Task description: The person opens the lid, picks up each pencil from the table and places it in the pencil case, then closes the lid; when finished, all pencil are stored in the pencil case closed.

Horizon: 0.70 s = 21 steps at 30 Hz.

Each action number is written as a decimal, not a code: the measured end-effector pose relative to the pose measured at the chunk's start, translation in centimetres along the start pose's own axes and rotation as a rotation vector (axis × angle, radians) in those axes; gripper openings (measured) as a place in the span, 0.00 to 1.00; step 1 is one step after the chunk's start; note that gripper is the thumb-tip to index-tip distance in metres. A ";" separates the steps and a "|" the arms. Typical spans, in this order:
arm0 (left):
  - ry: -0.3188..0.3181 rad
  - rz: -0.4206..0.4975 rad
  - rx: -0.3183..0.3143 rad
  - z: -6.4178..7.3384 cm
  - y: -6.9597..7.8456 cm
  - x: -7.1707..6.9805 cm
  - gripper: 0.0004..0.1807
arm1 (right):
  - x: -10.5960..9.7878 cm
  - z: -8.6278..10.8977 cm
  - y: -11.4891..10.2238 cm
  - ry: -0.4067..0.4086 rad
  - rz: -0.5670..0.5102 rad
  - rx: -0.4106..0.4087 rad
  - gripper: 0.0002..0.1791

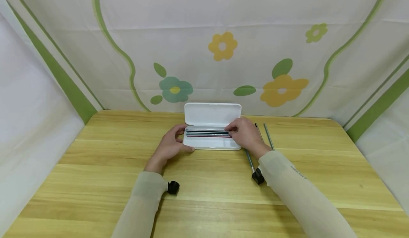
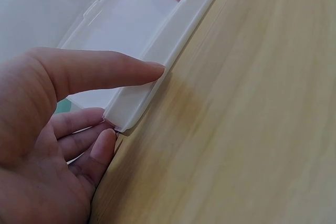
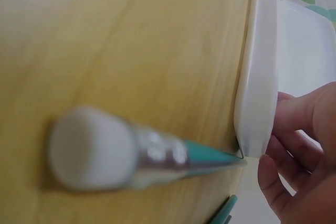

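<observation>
An open white case (image 1: 211, 144) lies on the table with its lid (image 1: 212, 114) raised at the back. Several thin rods (image 1: 204, 133), dark, grey-green and red, lie lengthwise inside. My left hand (image 1: 170, 144) grips the case's left end, thumb along the front wall and fingers (image 2: 79, 129) round the end. My right hand (image 1: 246, 133) is at the right end, fingers bent, with fingertips over the rod ends. Its palm hides those ends, and I cannot tell whether it pinches one. Near my right wrist lies a brush (image 3: 94, 148) with pale bristles, a silver ferrule and a teal handle.
Right of the case, partly behind my right hand, lie a grey-green rod (image 1: 268, 135) and a thin dark-tipped rod (image 1: 258, 131). A flower-printed curtain (image 1: 191, 53) hangs behind the wooden table (image 1: 207, 195). Black cameras (image 1: 173, 187) sit on both wrists.
</observation>
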State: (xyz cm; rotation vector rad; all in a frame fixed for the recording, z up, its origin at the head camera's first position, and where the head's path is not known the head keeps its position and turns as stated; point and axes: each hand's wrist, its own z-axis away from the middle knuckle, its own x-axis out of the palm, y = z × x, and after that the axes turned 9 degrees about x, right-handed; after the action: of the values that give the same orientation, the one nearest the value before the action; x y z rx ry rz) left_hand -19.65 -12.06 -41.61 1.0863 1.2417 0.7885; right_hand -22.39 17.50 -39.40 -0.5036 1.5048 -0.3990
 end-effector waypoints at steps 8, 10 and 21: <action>-0.002 -0.006 0.005 0.1 0.0 0.0 0.50 | 0.3 -0.2 0.0 0.009 0.010 0.003 0.09; 0.000 -0.004 0.005 0.1 0.0 0.0 0.50 | 0.3 -0.2 0.0 0.006 0.014 0.000 0.09; 0.007 0.006 -0.002 0.1 0.1 0.0 0.50 | 0.5 -0.2 0.1 -0.004 0.008 -0.021 0.07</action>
State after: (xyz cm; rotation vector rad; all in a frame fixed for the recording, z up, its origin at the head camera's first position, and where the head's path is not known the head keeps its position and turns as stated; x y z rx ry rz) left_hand -19.55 -12.02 -41.56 1.0866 1.2435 0.7987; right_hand -22.59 17.29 -39.87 -0.5143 1.5086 -0.3760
